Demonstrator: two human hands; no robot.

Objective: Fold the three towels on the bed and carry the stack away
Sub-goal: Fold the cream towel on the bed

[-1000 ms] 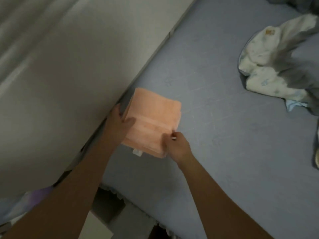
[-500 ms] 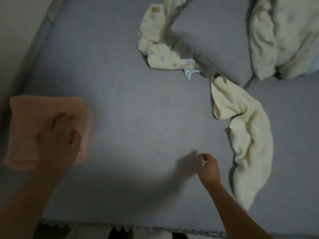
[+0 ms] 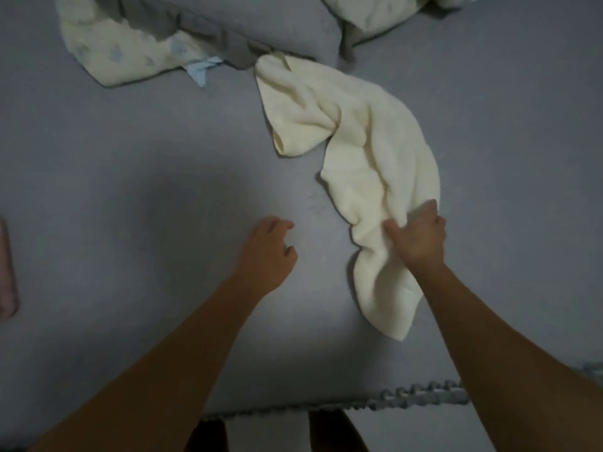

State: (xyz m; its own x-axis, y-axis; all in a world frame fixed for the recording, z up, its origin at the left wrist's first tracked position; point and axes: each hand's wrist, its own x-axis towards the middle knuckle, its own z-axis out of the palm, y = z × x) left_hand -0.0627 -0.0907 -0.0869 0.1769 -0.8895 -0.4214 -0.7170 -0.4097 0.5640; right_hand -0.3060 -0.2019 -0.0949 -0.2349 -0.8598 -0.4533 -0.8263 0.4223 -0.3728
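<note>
A crumpled cream towel (image 3: 368, 148) lies in a long strip on the grey-blue bed sheet (image 3: 130, 177). My right hand (image 3: 416, 238) is closed on the towel's lower part, bunching the cloth. My left hand (image 3: 269, 249) hovers over the bare sheet to the left of the towel, fingers loosely curled and holding nothing. The folded pink towel (image 3: 7, 272) shows only as a sliver at the left edge. A patterned cream and blue towel (image 3: 130, 50) lies rumpled at the top left.
A grey pillow (image 3: 248, 24) sits at the top middle, with a pale patterned quilt (image 3: 375, 11) beyond it at the top right. The bed's front edge with its frilled trim (image 3: 424, 396) runs along the bottom.
My view swung right, pushing the pink towel to the left edge. My left hand left the pink towel and moved to mid-sheet. My right hand reached right and grasped the cream towel.
</note>
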